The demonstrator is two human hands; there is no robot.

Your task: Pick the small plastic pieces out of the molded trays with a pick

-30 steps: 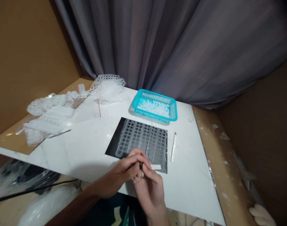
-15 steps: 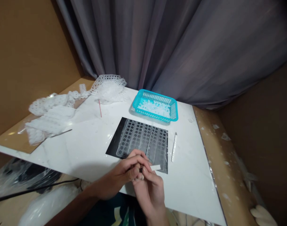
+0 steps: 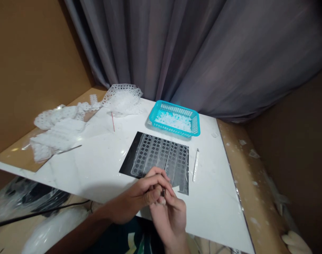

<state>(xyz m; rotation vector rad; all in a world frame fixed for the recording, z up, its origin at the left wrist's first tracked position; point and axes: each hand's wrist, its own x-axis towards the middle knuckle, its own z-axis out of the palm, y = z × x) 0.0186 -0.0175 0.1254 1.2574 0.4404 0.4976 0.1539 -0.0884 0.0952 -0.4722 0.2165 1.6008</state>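
Note:
My left hand (image 3: 147, 192) and my right hand (image 3: 171, 208) are pressed together low over the front of the table, fingers closed and overlapping. A short white strip (image 3: 176, 188) sticks out to the right from between the fingers; most of it is hidden. Between my thumbs shows a small dark spot that I cannot make out. Just beyond the hands lies a black sheet (image 3: 127, 164), carrying clear strips with rows of round holes (image 3: 161, 151). My fingers overlap its near edge in the view. A slim white pen-like tool (image 3: 195, 165) lies to its right.
Behind the sheet stands a turquoise basket (image 3: 174, 132) with small white pieces inside. Perforated clear sheets (image 3: 122, 98) and white sheets (image 3: 57, 134) are heaped at the left. A red stick (image 3: 113, 121) and pointed metal tweezers-like tool (image 3: 69, 149) lie on the white table (image 3: 213, 208).
Both hands have shifted slightly to the right, still together. Less of the white strip shows past the fingers. The things on the table have stayed in place.

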